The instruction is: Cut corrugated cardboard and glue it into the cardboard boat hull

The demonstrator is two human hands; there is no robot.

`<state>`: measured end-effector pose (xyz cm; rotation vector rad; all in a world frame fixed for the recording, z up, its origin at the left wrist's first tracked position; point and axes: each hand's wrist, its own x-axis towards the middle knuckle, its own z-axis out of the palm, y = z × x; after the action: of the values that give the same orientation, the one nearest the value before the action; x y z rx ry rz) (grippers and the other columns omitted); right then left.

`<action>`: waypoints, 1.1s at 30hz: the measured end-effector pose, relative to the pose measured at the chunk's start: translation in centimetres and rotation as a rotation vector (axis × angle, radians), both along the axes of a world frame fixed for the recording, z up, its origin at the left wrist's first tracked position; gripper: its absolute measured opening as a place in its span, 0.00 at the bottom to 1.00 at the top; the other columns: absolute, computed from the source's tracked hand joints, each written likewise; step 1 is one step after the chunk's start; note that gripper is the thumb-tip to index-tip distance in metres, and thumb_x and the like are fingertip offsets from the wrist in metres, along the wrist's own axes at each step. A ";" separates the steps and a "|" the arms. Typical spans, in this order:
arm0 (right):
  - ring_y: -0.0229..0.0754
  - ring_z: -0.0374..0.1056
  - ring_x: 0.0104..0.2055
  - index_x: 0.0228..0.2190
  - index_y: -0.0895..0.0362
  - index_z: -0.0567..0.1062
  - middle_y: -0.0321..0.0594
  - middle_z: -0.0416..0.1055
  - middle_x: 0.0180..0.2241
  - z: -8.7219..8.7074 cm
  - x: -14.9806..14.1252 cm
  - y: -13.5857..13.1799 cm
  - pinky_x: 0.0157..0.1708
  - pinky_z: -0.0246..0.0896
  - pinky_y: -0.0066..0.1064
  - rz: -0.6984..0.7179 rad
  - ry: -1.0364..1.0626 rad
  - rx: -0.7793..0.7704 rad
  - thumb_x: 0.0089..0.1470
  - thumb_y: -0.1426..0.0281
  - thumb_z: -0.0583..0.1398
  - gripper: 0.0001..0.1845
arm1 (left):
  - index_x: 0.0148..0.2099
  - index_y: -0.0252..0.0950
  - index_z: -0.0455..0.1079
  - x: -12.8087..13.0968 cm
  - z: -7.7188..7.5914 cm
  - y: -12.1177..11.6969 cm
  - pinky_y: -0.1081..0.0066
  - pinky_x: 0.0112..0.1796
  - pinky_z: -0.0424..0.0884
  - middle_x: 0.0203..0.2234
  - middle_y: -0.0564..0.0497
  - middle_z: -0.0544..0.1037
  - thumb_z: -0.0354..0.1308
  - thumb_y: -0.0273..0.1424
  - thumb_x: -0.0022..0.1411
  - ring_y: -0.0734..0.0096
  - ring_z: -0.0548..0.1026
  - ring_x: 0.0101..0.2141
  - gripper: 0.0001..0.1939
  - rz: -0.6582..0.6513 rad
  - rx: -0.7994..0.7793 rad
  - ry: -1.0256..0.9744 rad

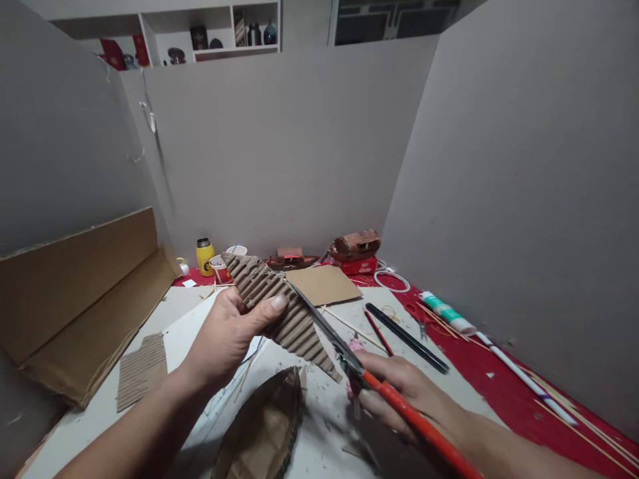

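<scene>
My left hand [227, 336] pinches a strip of corrugated cardboard [302, 329], thumb on the ridged face and fingers behind. The strip is held at a slant above the table, its upper end narrowing to a point. In my right hand [414, 396] is a pair of shears with red handles [394, 399]; one dark blade lies along the right edge of the strip. Something pink [355, 344] shows beside my right fingers. Below the strip rests a boat-shaped cardboard hull [259, 432], partly cut off by the frame's bottom edge.
A corrugated offcut [142, 372] and a big folded cardboard sheet [94, 293] lie left. Behind stand a yellow bottle [204, 258], cups and two model boats [355, 245]. On the right are a black bar [407, 338], a green-and-white tube [446, 311] and thin sticks. Grey panels enclose the table.
</scene>
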<state>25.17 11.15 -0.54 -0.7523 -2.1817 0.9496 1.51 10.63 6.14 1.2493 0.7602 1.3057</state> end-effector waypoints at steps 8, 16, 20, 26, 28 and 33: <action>0.34 0.51 0.20 0.23 0.55 0.63 0.31 0.56 0.18 0.3 -0.2 -0.2 0.22 0.55 0.26 0.013 -0.027 0.051 0.63 0.56 0.53 0.20 | 0.35 0.34 0.74 0.0 -0.3 0.4 0.75 0.33 0.73 0.28 0.52 0.78 0.64 0.35 0.58 0.76 0.75 0.29 0.08 0.027 0.001 -0.015; 0.40 0.59 0.21 0.30 0.51 0.71 0.36 0.65 0.21 1.4 -0.3 -0.9 0.23 0.59 0.31 -0.121 -0.104 0.209 0.59 0.56 0.55 0.13 | 0.34 0.33 0.74 0.9 -0.8 0.1 0.75 0.31 0.71 0.25 0.52 0.76 0.63 0.34 0.59 0.76 0.73 0.28 0.08 -0.053 -0.013 0.022; 0.38 0.58 0.21 0.29 0.53 0.70 0.35 0.65 0.21 1.2 -0.3 -0.8 0.24 0.59 0.30 -0.102 -0.113 0.177 0.61 0.59 0.54 0.14 | 0.37 0.33 0.73 1.1 -1.1 0.1 0.75 0.33 0.71 0.27 0.51 0.77 0.62 0.34 0.60 0.76 0.73 0.29 0.09 -0.076 -0.040 0.018; 0.35 0.53 0.22 0.25 0.55 0.61 0.33 0.60 0.21 0.3 -0.4 -0.2 0.23 0.54 0.27 -0.020 -0.085 0.020 0.64 0.60 0.49 0.18 | 0.33 0.33 0.71 1.2 -1.0 0.1 0.78 0.29 0.67 0.25 0.54 0.73 0.62 0.33 0.60 0.79 0.70 0.27 0.08 -0.097 -0.079 -0.004; 0.35 0.52 0.23 0.25 0.54 0.60 0.32 0.58 0.22 0.0 -0.4 0.0 0.23 0.53 0.27 -0.013 -0.059 0.002 0.64 0.58 0.49 0.18 | 0.31 0.33 0.70 1.3 -1.0 0.1 0.79 0.27 0.65 0.22 0.56 0.71 0.63 0.34 0.59 0.80 0.69 0.25 0.10 -0.100 -0.093 -0.024; 0.36 0.53 0.24 0.29 0.55 0.64 0.33 0.60 0.24 0.1 0.3 0.3 0.25 0.55 0.27 -0.080 -0.036 -0.032 0.64 0.56 0.49 0.18 | 0.31 0.33 0.70 1.1 -1.2 0.4 0.79 0.26 0.63 0.23 0.54 0.72 0.62 0.35 0.59 0.80 0.68 0.24 0.11 -0.054 -0.114 -0.032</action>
<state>25.43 11.41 -0.44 -0.8719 -2.1542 0.9393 2.61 10.99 4.99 1.1477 0.7618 1.2191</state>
